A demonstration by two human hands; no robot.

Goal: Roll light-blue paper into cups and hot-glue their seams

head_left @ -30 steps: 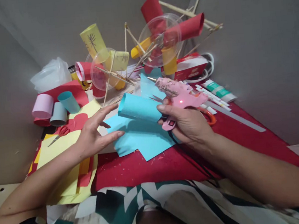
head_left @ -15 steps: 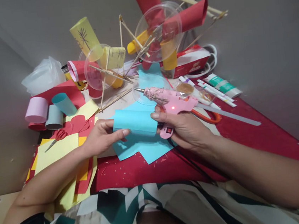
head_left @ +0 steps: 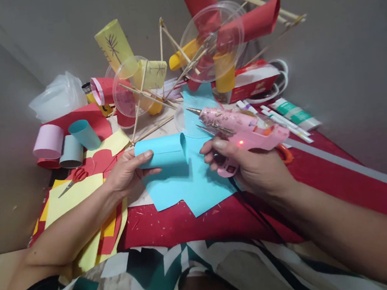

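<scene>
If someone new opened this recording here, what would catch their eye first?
Probably the pink hot glue gun, its red light lit, held in the right hand right of centre. Next comes the bright blue paper tube in the left hand, left of centre. Behind them, towards the top, large red paper tubes jut past a clear plastic disc.

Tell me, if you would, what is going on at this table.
The person's left hand holds a blue paper tube above blue paper. The right hand holds a pink glue gun, its red light on and its nozzle apart from the tube. Behind them are paper-and-stick constructions.
</scene>
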